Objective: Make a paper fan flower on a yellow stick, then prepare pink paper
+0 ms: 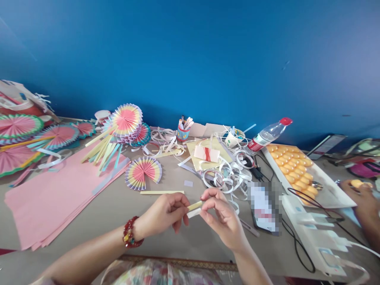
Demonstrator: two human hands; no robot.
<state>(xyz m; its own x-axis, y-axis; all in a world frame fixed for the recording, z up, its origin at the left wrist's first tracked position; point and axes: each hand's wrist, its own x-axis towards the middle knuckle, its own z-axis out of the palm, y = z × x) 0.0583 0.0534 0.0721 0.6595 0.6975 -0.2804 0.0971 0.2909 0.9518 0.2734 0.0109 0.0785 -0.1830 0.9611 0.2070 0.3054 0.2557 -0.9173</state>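
My left hand (166,211), with a red bead bracelet (130,233) on its wrist, pinches one end of a short pale yellow paper strip (195,206). My right hand (222,217) closes its fingertips on the other end. Just under the yellow strip a white strip (194,213) hangs between the hands; whether the two are joined I cannot tell. Another yellow strip (162,192) lies on the table beyond my left hand. Behind it rests a partly opened folded paper fan (144,171), pink, yellow and lilac. A small pale paper piece (188,183) lies nearby.
Pink sheets (56,194) and finished fans (124,120) cover the left. Curled white strips (227,174), a tied paper bundle (207,153) and a bottle (268,134) stand or lie behind. At right are a phone (264,208), power strip (311,233), food tray (329,198) and another person's hand (360,198).
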